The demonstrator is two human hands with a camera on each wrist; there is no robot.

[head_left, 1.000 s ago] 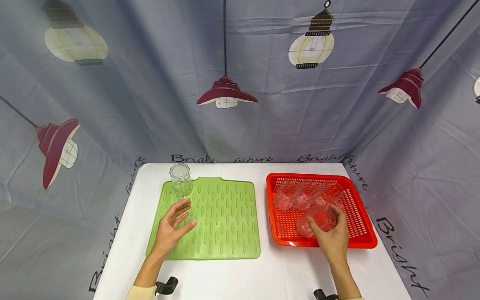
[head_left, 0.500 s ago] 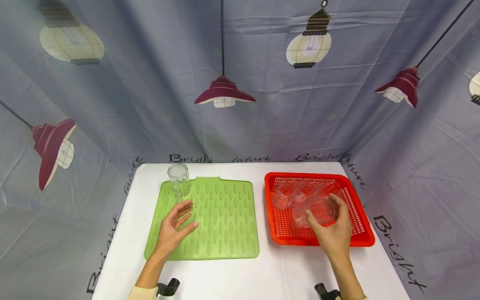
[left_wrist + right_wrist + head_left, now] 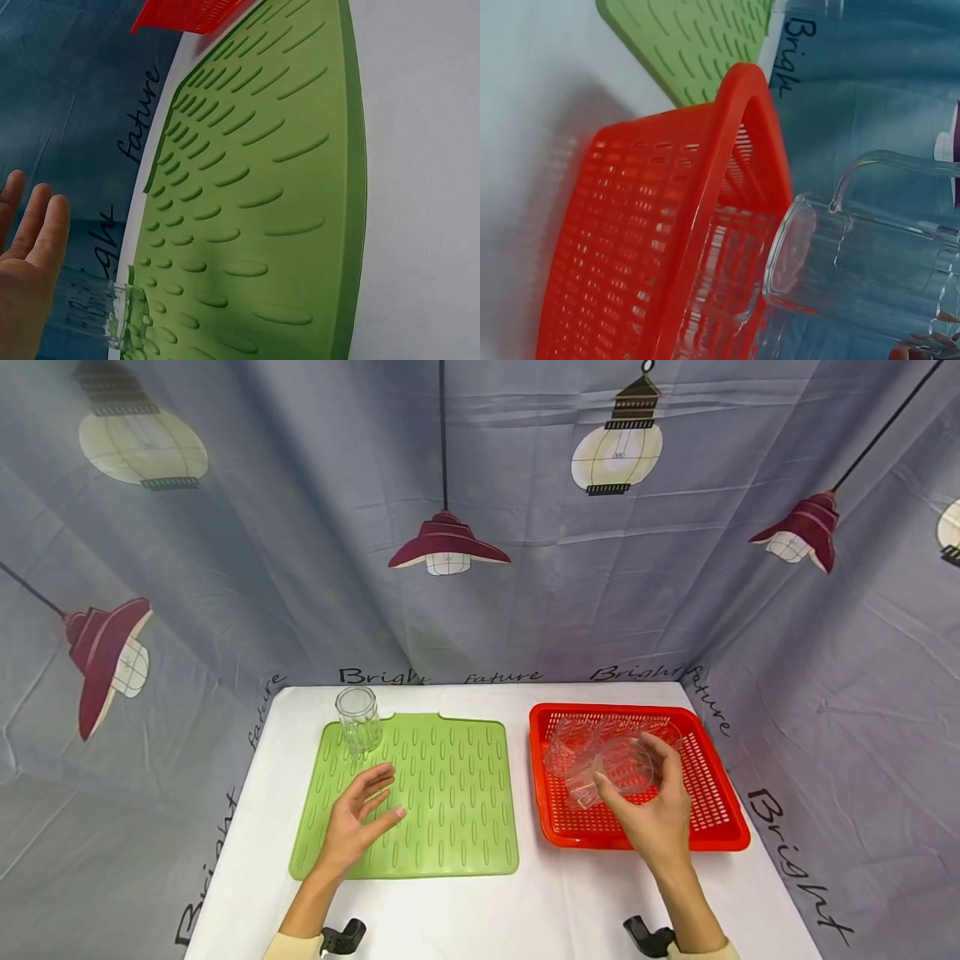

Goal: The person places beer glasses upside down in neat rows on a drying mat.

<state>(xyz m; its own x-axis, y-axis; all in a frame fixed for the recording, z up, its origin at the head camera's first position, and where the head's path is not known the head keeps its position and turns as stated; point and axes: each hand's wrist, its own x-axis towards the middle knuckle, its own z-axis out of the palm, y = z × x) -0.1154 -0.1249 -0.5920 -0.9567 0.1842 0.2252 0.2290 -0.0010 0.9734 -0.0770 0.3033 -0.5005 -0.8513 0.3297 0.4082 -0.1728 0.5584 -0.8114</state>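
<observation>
My right hand (image 3: 656, 806) grips a clear glass mug (image 3: 626, 766) near one end, holding it tilted over the red basket (image 3: 570, 841). In the right wrist view this mug (image 3: 870, 255) shows its curved handle, and only fingertips (image 3: 922, 349) appear at the lower corner. More clear mugs (image 3: 562, 752) lie along the back of the basket, partly overlapped by the held one. My left hand (image 3: 356, 818) hovers with spread, relaxed fingers above the green drying mat (image 3: 450, 810), holding nothing. Another glass mug (image 3: 360, 722) stands at the mat's back left corner, beyond those fingers.
A white table (image 3: 540, 910) carries the mat on the left and the basket on the right, with a strip of tabletop between them. Grey-blue curtains (image 3: 495, 627) printed with lamps enclose the back and both sides.
My right hand has raised the mug from the front of the basket and shifted it slightly back and left. My left hand has drifted a little to the right.
</observation>
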